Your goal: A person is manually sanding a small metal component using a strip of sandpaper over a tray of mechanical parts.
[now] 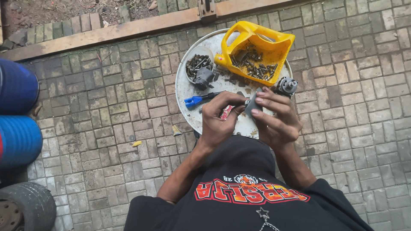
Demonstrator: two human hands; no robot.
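My left hand (219,119) and my right hand (276,115) meet over the near edge of a round grey tray (182,90). The right hand grips a small flat grey piece (252,105). The left hand pinches a small metal ring (247,102) at that piece's edge; a small red and white object (226,112) lies just under it. What else the left fingers hold is hidden. A grey metal motor-like part (287,85) sits just beyond my right fingertips.
On the tray stand a cut yellow jug (257,38) holding bolts, a round bowl (199,64) of bolts and a blue-handled tool (195,101). Blue barrels (17,115) and a tyre (25,205) are at the left. A wooden beam (128,28) borders the brick paving.
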